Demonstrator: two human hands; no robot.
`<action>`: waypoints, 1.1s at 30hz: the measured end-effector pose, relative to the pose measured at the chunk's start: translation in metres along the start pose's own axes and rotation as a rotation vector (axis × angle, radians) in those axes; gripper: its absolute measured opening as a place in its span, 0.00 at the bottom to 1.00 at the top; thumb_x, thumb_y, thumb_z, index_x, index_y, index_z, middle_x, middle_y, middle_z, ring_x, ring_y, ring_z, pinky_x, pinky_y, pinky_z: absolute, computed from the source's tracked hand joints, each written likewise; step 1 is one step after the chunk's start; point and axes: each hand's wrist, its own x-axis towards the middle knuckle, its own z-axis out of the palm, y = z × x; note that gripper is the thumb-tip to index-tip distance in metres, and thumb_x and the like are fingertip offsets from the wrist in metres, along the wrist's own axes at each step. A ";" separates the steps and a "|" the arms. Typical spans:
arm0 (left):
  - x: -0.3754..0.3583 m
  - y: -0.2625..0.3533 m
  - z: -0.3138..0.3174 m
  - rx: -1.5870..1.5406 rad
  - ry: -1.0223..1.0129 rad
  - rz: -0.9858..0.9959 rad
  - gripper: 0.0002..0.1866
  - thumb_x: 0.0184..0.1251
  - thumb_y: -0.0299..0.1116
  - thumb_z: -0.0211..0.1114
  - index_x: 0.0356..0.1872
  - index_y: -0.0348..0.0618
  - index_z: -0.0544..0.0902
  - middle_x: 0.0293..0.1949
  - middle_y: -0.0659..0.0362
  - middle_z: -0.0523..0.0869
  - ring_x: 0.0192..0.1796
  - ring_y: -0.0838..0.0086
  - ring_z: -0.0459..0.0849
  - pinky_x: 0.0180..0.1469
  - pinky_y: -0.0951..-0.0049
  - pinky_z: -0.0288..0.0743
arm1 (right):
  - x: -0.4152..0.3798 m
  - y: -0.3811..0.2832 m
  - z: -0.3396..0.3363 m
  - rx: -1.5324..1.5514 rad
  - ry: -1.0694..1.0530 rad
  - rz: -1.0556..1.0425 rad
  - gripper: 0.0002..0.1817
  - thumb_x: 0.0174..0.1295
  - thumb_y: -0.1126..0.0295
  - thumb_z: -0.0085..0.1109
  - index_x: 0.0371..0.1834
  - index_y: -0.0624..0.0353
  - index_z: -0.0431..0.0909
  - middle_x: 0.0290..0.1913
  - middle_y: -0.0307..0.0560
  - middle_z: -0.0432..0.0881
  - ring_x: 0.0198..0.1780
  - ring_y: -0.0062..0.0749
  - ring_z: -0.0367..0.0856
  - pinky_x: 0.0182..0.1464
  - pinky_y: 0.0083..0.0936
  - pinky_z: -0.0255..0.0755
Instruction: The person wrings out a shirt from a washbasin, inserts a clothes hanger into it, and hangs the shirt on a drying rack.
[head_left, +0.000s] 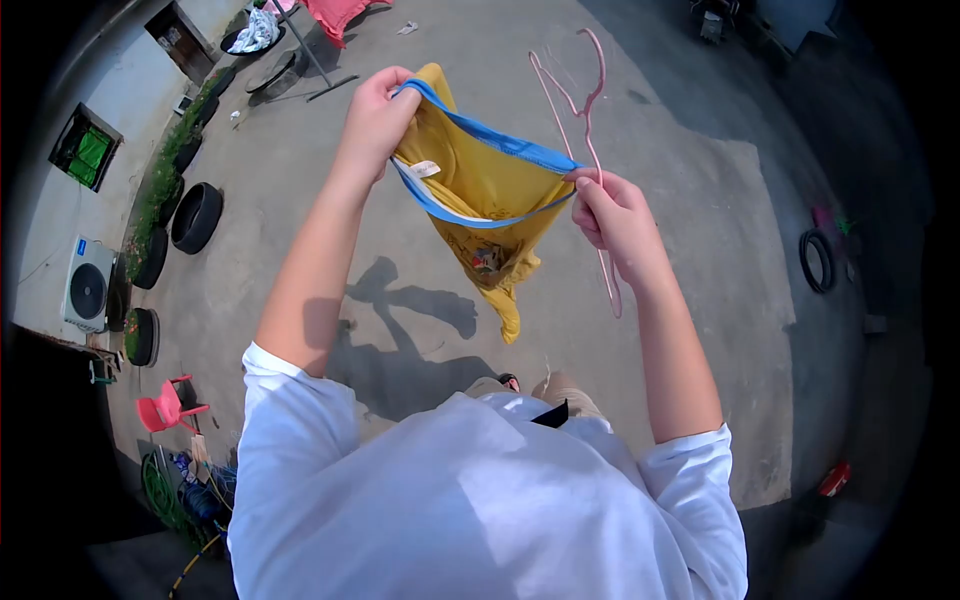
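A yellow shirt (463, 160) with a blue-trimmed opening hangs stretched between my two hands. My left hand (382, 112) is closed on the blue band at one end of the opening. Pinched in my right hand (613, 212) are the other end of that band and a pink clothes hanger (590, 110). The hanger stands nearly upright, its hook at the top and its lower end below my fist. Inside the opening a small white label shows near my left hand. Lower down, the cloth bunches and dangles, with a printed patch partly folded.
Paved concrete ground (690, 350) spreads around me. Along the left wall stand tire planters (197, 217), an air-conditioner unit (89, 284) and a red chair (171, 403). A metal stand (318, 70) with a red cloth (342, 16) is at the top. A black tire (817, 261) lies right.
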 end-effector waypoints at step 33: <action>0.694 -0.355 -0.171 0.607 0.299 -0.130 0.11 0.45 0.32 0.59 0.14 0.39 0.68 0.12 0.58 0.70 0.18 0.74 0.69 0.23 0.70 0.63 | 0.769 -0.004 0.046 0.128 -0.351 0.245 0.12 0.72 0.60 0.41 0.39 0.54 0.71 0.13 0.27 0.54 0.13 0.11 0.46 0.14 0.15 0.38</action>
